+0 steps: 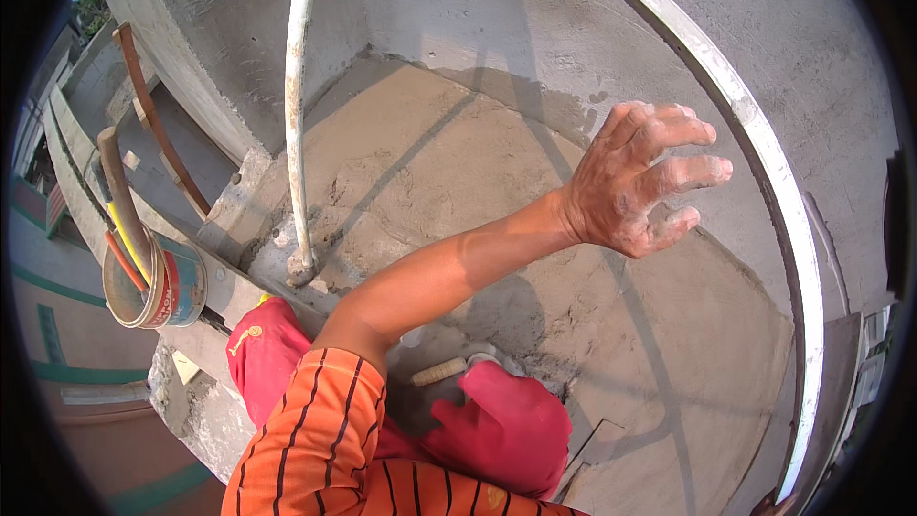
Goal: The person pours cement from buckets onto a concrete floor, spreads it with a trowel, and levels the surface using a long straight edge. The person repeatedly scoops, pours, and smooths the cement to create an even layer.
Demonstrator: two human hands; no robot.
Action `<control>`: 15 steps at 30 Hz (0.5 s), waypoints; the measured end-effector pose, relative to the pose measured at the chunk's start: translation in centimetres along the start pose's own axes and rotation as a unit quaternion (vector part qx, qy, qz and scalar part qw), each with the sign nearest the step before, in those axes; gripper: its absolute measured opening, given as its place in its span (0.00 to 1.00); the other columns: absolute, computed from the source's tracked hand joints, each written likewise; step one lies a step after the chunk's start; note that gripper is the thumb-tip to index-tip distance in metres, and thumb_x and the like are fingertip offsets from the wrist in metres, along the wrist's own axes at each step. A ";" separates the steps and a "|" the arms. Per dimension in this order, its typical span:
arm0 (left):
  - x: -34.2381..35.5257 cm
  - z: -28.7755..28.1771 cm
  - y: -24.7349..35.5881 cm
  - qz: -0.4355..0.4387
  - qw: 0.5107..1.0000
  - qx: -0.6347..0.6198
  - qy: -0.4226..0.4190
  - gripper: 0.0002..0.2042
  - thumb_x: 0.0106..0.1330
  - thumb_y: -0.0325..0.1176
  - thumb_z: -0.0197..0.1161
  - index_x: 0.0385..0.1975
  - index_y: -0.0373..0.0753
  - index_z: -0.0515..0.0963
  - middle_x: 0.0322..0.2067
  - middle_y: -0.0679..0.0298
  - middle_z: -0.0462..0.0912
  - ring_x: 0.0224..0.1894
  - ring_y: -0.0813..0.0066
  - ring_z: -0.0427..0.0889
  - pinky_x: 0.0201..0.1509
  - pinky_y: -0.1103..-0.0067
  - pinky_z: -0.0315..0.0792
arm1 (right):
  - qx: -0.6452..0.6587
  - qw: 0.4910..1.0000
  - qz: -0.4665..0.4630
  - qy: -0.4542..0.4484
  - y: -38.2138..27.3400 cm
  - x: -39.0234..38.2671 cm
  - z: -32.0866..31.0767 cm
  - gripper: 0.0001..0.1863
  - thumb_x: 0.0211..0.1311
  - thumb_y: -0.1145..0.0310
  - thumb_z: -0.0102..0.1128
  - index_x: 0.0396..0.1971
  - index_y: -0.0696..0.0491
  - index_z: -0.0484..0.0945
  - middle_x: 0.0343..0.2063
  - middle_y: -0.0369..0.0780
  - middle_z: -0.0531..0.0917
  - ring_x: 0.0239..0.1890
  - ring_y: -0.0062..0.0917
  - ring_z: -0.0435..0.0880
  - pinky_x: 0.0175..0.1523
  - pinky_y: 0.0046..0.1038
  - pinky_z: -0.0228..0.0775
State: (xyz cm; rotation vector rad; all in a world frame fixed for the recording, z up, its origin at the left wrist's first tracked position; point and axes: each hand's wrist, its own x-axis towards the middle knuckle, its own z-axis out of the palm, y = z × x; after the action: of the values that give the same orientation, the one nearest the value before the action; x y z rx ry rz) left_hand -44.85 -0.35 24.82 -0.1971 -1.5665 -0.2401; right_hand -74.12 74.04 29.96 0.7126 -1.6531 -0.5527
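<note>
My left arm stretches across to the right, and my left hand [642, 177] hovers above the floor near the wall. Its fingers are bent but apart, dusted with grey, holding nothing. A long white straightedge bar [764, 139], curved by the lens, leans along the wall beyond the hand. At the lower right rim, a small part of my right hand [772, 505] shows around the bar's low end; most of it is cut off. Below lies smoothed wet mortar [430, 148]. A pale ribbed tool handle [439, 372] lies between my red-clad knees; the rest of that tool is hard to make out.
A white pipe [296, 115] stands up from the floor at left. A bucket [186, 282] holding wooden, yellow and orange-handled tools sits on the ledge [229, 291]. A brown strip [158, 124] leans behind it. Plastered walls [430, 0] bound the mortar. A thin angled edge [583, 449] shows by my right knee.
</note>
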 end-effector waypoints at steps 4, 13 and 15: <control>-2.2 0.1 -0.3 -0.050 0.975 0.016 -0.216 0.38 0.48 0.50 0.72 0.61 0.48 0.67 0.61 0.57 0.66 0.66 0.56 0.59 0.68 0.56 0.52 | 0.022 0.993 -0.011 -0.114 -2.0 -4.1 11.9 0.24 0.55 0.50 0.58 0.42 0.55 0.79 0.39 0.47 0.80 0.40 0.46 0.77 0.46 0.46 0.68; -16.4 0.0 -11.2 -0.251 0.812 0.163 -0.502 0.37 0.58 0.61 0.61 0.60 0.41 0.69 0.55 0.53 0.72 0.63 0.60 0.63 0.70 0.53 0.46 | 0.399 0.886 0.038 -0.233 -23.3 3.4 19.9 0.17 0.43 0.80 0.61 0.38 0.57 0.74 0.34 0.54 0.77 0.40 0.54 0.74 0.44 0.48 0.63; -20.1 0.6 -14.5 -0.245 0.828 0.161 -0.478 0.34 0.60 0.59 0.60 0.58 0.38 0.70 0.52 0.54 0.73 0.61 0.61 0.65 0.69 0.54 0.46 | 0.382 0.853 0.039 -0.352 -25.8 4.5 21.6 0.31 0.47 0.75 0.66 0.55 0.55 0.70 0.41 0.51 0.80 0.45 0.51 0.75 0.53 0.44 0.63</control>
State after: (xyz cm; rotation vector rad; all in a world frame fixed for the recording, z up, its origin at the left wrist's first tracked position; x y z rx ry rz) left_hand -49.17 -13.63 4.30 0.4396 -2.6262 -0.2874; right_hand -91.80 52.26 10.83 1.0803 -2.6383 -0.0465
